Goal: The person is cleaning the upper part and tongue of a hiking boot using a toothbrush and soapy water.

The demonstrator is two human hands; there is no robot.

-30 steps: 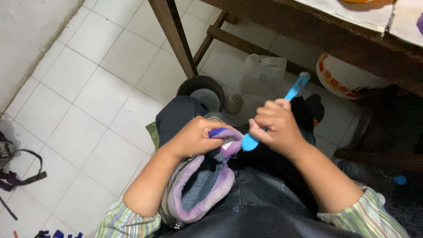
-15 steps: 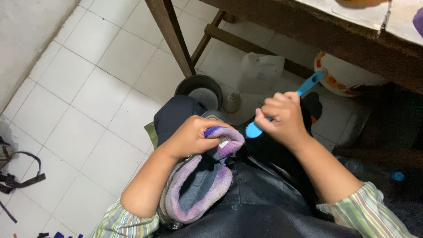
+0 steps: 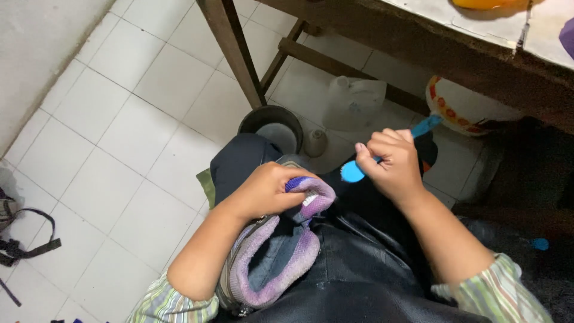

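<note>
A grey shoe with a purple padded lining (image 3: 269,263) lies on my lap, its opening facing up. My left hand (image 3: 266,188) grips the shoe's tongue end near the toe. My right hand (image 3: 391,164) is closed around a blue brush (image 3: 382,157), whose round head points toward the shoe and whose handle sticks out to the upper right. The brush head hovers just right of the shoe, apart from it. Both forearms are bare below striped sleeves.
A wooden table (image 3: 418,36) with a slanted leg (image 3: 233,54) stands ahead. Under it sit a dark round pot (image 3: 272,125), a translucent plastic jug (image 3: 353,101) and a white bowl with a coloured rim (image 3: 463,107). Black straps (image 3: 24,233) lie on the white tiled floor at left.
My right hand has moved the blue brush up and to the right, away from the shoe's tongue. My left hand keeps its hold on the shoe.
</note>
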